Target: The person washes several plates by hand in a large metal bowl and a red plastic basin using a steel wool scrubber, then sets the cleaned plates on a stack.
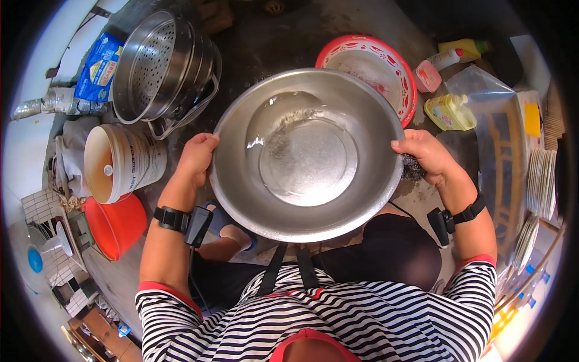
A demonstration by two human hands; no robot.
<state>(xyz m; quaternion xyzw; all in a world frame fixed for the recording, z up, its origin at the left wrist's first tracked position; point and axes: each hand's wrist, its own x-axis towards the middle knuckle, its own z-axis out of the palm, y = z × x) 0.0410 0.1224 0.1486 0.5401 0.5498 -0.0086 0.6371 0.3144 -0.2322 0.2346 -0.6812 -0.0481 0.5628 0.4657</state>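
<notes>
A wide stainless steel basin (375, 163) is held between my two hands, with a little clear water pooled inside toward its far left. My left hand (196, 158) grips the left rim, thumb on top and the other fingers out of sight underneath. On the right rim, my right hand (424, 154) is closed the same way. A dark, mesh-like scouring pad (413, 168) sits under that hand, against the basin's outer side. Behind the basin, partly covered by it, is a red-and-white enamel basin (412, 90) with suds in it.
Left of me stand a steel steamer pot (199, 66), a white bucket (140, 158), a red tub (123, 223) and a blue packet (99, 66). At right are a yellow bottle (449, 113), a pink container (427, 76), a white bottle (445, 59) and stacked plates (541, 181).
</notes>
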